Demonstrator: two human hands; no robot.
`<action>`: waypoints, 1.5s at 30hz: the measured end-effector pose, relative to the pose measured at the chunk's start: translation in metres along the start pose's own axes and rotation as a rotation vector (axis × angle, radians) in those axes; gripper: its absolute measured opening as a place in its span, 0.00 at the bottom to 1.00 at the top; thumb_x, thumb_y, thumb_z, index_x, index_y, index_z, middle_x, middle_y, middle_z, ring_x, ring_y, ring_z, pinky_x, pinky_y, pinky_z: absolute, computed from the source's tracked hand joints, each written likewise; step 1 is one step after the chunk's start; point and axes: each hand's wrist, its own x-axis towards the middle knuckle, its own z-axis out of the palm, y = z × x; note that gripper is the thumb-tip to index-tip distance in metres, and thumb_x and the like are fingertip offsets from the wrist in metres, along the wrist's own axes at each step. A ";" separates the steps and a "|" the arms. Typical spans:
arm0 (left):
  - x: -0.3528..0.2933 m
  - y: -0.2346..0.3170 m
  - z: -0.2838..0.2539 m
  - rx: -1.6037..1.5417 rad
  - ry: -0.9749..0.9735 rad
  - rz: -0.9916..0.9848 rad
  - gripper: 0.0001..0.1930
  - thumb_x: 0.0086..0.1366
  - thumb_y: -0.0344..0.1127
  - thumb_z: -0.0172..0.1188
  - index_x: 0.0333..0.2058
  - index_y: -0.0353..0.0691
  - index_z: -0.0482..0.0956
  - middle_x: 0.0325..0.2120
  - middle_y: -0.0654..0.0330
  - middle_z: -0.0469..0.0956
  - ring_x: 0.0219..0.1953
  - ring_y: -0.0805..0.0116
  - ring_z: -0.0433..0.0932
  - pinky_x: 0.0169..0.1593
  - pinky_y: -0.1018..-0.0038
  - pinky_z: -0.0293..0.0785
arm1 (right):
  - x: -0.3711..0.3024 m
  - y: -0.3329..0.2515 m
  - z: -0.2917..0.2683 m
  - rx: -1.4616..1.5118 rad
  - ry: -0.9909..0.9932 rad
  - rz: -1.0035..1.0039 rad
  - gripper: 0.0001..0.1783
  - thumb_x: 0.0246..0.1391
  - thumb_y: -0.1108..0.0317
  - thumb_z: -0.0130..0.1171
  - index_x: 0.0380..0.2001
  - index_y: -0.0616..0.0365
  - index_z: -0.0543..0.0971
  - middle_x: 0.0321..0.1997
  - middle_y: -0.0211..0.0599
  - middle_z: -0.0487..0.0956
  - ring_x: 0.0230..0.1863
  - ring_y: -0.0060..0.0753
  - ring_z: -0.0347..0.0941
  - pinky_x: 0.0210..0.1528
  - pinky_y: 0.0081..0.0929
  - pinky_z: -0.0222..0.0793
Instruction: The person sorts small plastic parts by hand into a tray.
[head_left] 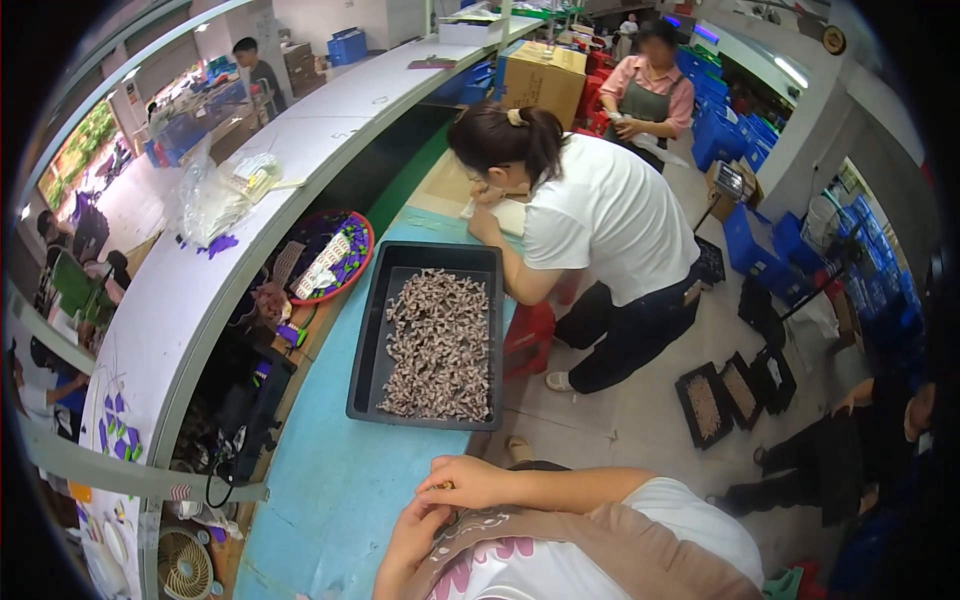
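Close to my body at the table's near edge, my right hand (466, 480) and my left hand (416, 528) meet, fingertips almost touching. Both have their fingers curled in. Between them shows a tiny yellowish speck, too small to name. Beyond my hands, on the light-blue tabletop (330, 450), stands a black plastic tray (370, 345) holding a spread of many small brownish-grey pieces (437, 350); their kind is not clear. Neither hand touches the tray.
A person in a white shirt (620, 210) leans over the table beyond the tray. A red-rimmed basket (372, 245) of purple and green pieces sits left, under a long white shelf (330, 165). Black trays (705, 405) lie on the floor at right, near blue crates (755, 245).
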 end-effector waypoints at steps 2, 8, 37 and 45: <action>0.001 0.001 0.005 -0.038 0.006 -0.010 0.11 0.60 0.25 0.48 0.42 0.34 0.72 0.37 0.59 0.75 0.37 0.71 0.74 0.43 0.75 0.71 | -0.004 -0.002 -0.005 -0.014 0.005 -0.014 0.13 0.52 0.59 0.53 0.36 0.55 0.79 0.30 0.39 0.73 0.34 0.35 0.70 0.37 0.26 0.65; 0.008 -0.001 0.015 -0.039 -0.004 -0.007 0.10 0.61 0.26 0.49 0.41 0.33 0.73 0.35 0.60 0.76 0.36 0.72 0.74 0.41 0.78 0.70 | -0.008 0.001 -0.022 0.032 -0.040 -0.023 0.12 0.52 0.61 0.53 0.32 0.57 0.80 0.27 0.38 0.74 0.32 0.33 0.70 0.34 0.26 0.65; 0.020 0.163 0.082 -0.512 -0.519 0.338 0.44 0.51 0.30 0.54 0.63 0.44 0.36 0.42 0.42 0.70 0.40 0.58 0.74 0.45 0.69 0.68 | -0.035 -0.026 -0.160 0.647 0.392 0.013 0.08 0.56 0.68 0.50 0.37 0.60 0.71 0.20 0.21 0.66 0.20 0.10 0.56 0.21 0.10 0.49; 0.011 0.151 0.088 -0.465 -0.596 0.368 0.43 0.52 0.28 0.53 0.63 0.42 0.38 0.37 0.45 0.72 0.37 0.63 0.74 0.44 0.71 0.68 | -0.040 -0.050 -0.149 0.677 0.151 -0.007 0.11 0.55 0.70 0.52 0.40 0.63 0.73 0.26 0.25 0.70 0.24 0.12 0.61 0.27 0.11 0.57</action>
